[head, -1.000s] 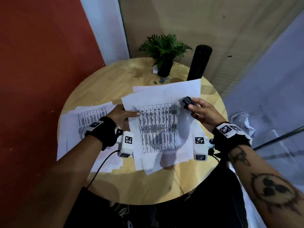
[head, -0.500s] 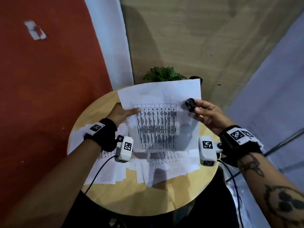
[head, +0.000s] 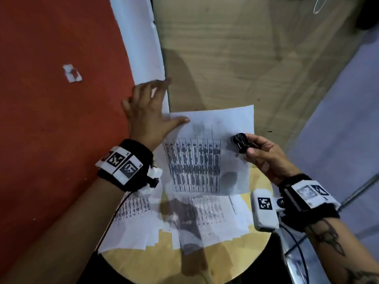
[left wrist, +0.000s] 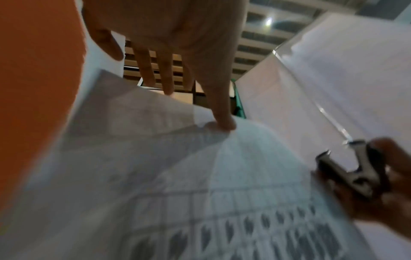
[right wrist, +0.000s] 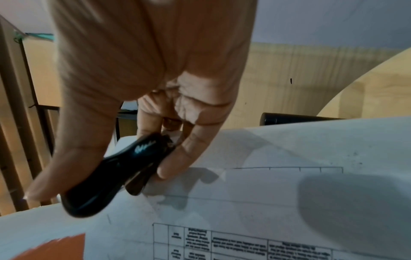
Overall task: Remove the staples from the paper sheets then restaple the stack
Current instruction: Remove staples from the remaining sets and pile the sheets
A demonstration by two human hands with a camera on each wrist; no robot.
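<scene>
A printed sheet [head: 207,152] with a table of text is held up above the table. My right hand [head: 260,154] grips a black staple remover [head: 239,142] at the sheet's upper right edge. In the right wrist view the remover [right wrist: 111,177] lies on the paper between thumb and fingers. Its metal jaws [left wrist: 347,174] stand apart in the left wrist view. My left hand [head: 150,113] is at the sheet's top left corner with fingers spread straight. Only its thumb [head: 180,120] touches the paper.
Several loose printed sheets [head: 207,220] lie fanned over the round wooden table [head: 155,265], with more sheets [head: 133,226] at the left. A black cylinder [right wrist: 289,118] stands behind the paper. A red wall is at the left and a wood panel is ahead.
The sheet has come up off the table and the view has tilted up. My left hand has let go of the sheet's left edge and risen to its top corner, fingers spread.
</scene>
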